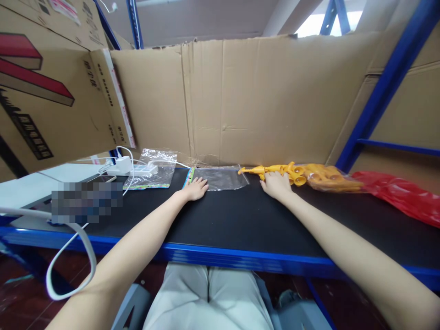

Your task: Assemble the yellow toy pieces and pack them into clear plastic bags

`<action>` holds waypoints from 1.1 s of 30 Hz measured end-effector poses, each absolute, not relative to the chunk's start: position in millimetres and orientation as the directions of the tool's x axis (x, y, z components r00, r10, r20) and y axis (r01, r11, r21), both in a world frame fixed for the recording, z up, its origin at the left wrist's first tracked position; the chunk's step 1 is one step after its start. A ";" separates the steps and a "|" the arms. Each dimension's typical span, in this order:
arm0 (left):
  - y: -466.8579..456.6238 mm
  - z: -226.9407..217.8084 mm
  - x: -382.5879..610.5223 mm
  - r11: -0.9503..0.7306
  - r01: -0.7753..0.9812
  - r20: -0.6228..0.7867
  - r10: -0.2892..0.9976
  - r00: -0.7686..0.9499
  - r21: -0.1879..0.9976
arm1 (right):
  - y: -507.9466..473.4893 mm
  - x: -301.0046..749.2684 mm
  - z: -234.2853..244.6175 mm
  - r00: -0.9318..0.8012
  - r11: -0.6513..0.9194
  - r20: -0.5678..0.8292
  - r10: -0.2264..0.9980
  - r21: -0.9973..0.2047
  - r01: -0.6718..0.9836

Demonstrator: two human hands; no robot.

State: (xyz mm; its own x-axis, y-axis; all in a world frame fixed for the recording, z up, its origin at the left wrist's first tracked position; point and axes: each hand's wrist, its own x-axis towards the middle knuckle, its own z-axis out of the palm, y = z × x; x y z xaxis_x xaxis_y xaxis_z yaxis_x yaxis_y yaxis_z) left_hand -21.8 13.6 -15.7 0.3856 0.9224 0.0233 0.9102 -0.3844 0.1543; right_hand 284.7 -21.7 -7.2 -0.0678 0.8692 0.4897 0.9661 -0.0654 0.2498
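Note:
My left hand (pixel 197 189) lies flat with its fingers stretched out on a clear plastic bag (pixel 223 178), near the bag's colourful header strip (pixel 189 176). The bag rests flat on the black table top. My right hand (pixel 276 184) is closed over a yellow plastic piece (pixel 252 170) with a long thin end pointing left; its exact kind is unclear, and my fingers hide part of it. Just right of that hand, more yellow plastic pieces (pixel 299 176) with round cups lie together, partly inside a clear bag (pixel 335 178).
A red plastic bag (pixel 400 192) lies at the right. Another clear bag (pixel 154 169), a white power strip (pixel 144 170) and a blurred-out object (pixel 87 201) are at the left. A white cable (pixel 90 256) loops over my left forearm. Cardboard (pixel 257 101) walls the back; blue posts (pixel 381 82) frame the table.

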 end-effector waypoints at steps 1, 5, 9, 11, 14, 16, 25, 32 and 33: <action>14.7 -16.3 -22.4 -0.372 0.916 -0.007 0.926 0.377 0.149 | -21.4 285.3 -6.9 -0.054 -0.074 0.481 0.875 0.243 0.967; 18.2 -15.1 -26.8 -0.355 0.924 -0.051 0.930 0.365 0.142 | -21.1 287.4 -3.5 -0.047 -0.061 0.449 0.892 0.223 0.973; 22.8 -14.1 -33.2 -0.370 0.921 -0.059 0.924 0.379 0.122 | -21.7 290.0 5.1 -0.014 -0.048 0.426 0.904 0.134 0.990; 25.7 -14.6 -36.7 -0.381 0.917 -0.060 0.919 0.390 0.115 | -21.7 291.6 10.4 0.030 -0.045 0.431 0.902 0.025 0.999; 29.8 -16.0 -41.4 -0.391 0.914 -0.056 0.916 0.398 0.113 | -19.9 294.1 16.5 0.114 -0.021 0.464 0.878 -0.201 0.979; 31.5 -16.5 -43.5 -0.389 0.914 -0.050 0.917 0.397 0.115 | -17.7 295.8 18.3 0.160 0.033 0.489 0.857 -0.362 0.931; 30.4 -10.5 -46.4 -0.384 0.916 -0.059 0.918 0.392 0.120 | -22.5 283.9 16.0 -0.105 0.408 0.456 0.884 -0.642 0.649; 34.0 -9.8 -50.7 -0.395 0.906 -0.034 0.914 0.404 0.151 | -27.7 275.9 10.3 -0.282 0.413 0.329 0.901 -0.457 0.787; 33.8 -9.7 -50.9 -0.383 0.911 -0.033 0.920 0.392 0.153 | -28.4 275.9 9.8 -0.274 0.391 0.306 0.912 -0.444 0.806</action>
State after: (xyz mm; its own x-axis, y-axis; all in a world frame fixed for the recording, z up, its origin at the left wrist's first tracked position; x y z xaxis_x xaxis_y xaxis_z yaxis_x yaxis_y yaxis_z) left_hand -50.9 33.8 -9.7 0.3915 0.9196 -0.0329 0.9112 -0.3825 0.1530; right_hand 275.9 -28.4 9.8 -0.2737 0.9118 0.3059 0.8063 0.3910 -0.4438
